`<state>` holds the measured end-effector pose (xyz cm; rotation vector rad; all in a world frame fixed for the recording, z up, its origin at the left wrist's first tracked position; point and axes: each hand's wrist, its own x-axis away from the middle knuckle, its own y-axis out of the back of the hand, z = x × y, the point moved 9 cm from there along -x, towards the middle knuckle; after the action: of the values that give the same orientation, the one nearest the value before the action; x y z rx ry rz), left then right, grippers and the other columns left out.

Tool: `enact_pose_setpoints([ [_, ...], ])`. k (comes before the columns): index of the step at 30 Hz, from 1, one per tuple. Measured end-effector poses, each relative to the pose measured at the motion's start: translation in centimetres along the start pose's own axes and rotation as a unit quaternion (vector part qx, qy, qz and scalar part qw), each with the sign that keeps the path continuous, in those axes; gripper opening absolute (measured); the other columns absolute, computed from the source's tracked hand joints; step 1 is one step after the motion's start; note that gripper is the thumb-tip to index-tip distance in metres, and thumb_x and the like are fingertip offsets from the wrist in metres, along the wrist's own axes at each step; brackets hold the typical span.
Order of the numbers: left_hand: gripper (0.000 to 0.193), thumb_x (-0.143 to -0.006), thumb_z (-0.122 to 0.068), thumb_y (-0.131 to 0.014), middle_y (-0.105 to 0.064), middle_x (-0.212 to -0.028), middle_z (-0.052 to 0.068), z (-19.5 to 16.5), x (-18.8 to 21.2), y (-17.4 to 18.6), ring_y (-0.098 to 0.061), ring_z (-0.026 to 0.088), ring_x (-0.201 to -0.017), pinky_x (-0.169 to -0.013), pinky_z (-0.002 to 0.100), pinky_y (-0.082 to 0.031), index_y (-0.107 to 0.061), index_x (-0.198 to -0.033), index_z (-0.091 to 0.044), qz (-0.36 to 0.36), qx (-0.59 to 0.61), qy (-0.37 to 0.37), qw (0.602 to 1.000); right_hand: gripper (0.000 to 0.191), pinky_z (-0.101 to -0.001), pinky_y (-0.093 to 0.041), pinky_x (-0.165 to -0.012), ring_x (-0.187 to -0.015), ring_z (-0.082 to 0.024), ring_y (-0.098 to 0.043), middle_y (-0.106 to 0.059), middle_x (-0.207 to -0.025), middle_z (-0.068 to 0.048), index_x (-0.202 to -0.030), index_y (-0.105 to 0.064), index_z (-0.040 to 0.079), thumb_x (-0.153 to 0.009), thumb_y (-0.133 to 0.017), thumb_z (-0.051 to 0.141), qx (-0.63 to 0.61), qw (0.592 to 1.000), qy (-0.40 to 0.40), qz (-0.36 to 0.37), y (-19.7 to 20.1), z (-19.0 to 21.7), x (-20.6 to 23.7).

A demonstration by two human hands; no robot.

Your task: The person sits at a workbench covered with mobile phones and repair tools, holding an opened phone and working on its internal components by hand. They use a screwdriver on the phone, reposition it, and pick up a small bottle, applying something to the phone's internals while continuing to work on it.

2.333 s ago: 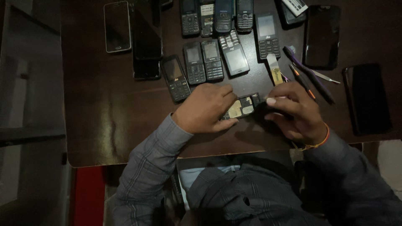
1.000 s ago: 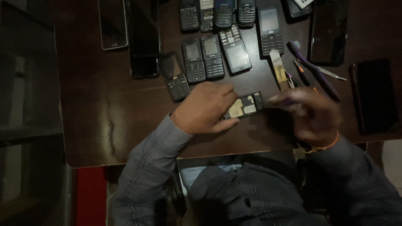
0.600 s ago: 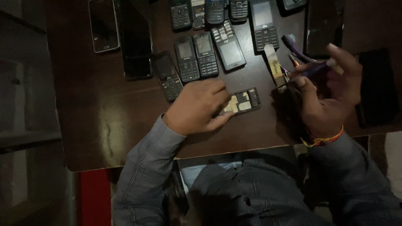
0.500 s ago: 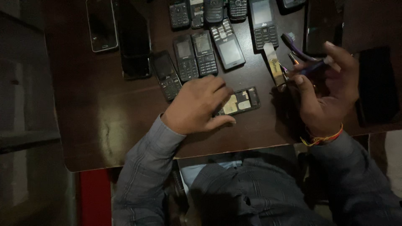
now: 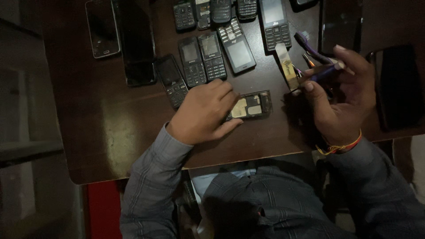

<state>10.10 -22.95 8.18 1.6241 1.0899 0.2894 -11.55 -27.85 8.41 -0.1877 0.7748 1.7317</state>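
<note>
1. Two hands work over a dark wooden table (image 5: 110, 132), both reaching out from grey checked sleeves at the near edge.
2. Nearest, the left hand (image 5: 201, 113) lies palm down, its fingers spread and pressing on the left end of an opened phone (image 5: 252, 105); it pins the phone rather than closing round it.
3. That opened phone lies flat near the middle of the table, its insides showing, between the two hands.
4. To the right, the right hand (image 5: 341, 99) is lifted off the table, an orange thread at the wrist, with thumb and fingers pinched on a purple-handled tool (image 5: 323, 71).
5. Just left of that tool stands a small pale strip (image 5: 287, 66), leaning on the table.
6. A second purple-handled tool (image 5: 310, 44) lies just beyond the right hand.
7. A dark flat phone (image 5: 400, 86) rests at the right edge.
8. Farther out, a cluster of keypad phones (image 5: 212, 53) lies in rows, close together.
9. Farthest left sit two flat touchscreen phones (image 5: 119, 37) side by side.
</note>
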Motion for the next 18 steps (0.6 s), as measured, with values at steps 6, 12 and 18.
enact_pose_setpoints([
  [6,0.046,-0.087,-0.035,-0.083,-0.06,-0.096,0.01,-0.5,0.0,1.2,-0.061,0.026,-0.084,-0.069,0.038,-0.052,-0.067,-0.111,0.001,-0.053,0.012,-0.015,0.998,0.052,-0.0285,-0.059,-0.095,-0.105,-0.016,-0.069,-0.062,-0.116,-0.014,-0.155,-0.027,0.009,-0.115,-0.057,-0.007,-0.053,0.998,0.004,0.035,-0.3,-1.1,0.6],
  [12,0.049,-0.09,-0.038,-0.083,-0.061,-0.095,0.011,-0.8,0.2,2.1,-0.062,0.024,-0.079,-0.066,0.037,-0.052,-0.066,-0.113,0.002,-0.105,0.012,-0.028,0.994,0.067,-0.0253,-0.048,-0.077,-0.088,-0.011,-0.056,-0.057,-0.12,-0.012,-0.16,-0.024,0.012,-0.103,-0.057,-0.003,-0.109,0.985,-0.046,0.126,-1.9,-0.9,0.9],
  [18,0.05,-0.093,-0.038,-0.083,-0.062,-0.101,0.01,-1.4,0.4,2.5,-0.064,0.024,-0.085,-0.07,0.036,-0.054,-0.066,-0.117,0.002,-0.126,0.032,-0.046,0.99,0.082,-0.0346,-0.051,-0.095,-0.111,-0.022,-0.056,-0.057,-0.132,-0.012,-0.147,-0.047,0.005,-0.076,-0.084,0.02,-0.082,0.966,0.01,0.243,-3.4,1.3,-0.4],
])
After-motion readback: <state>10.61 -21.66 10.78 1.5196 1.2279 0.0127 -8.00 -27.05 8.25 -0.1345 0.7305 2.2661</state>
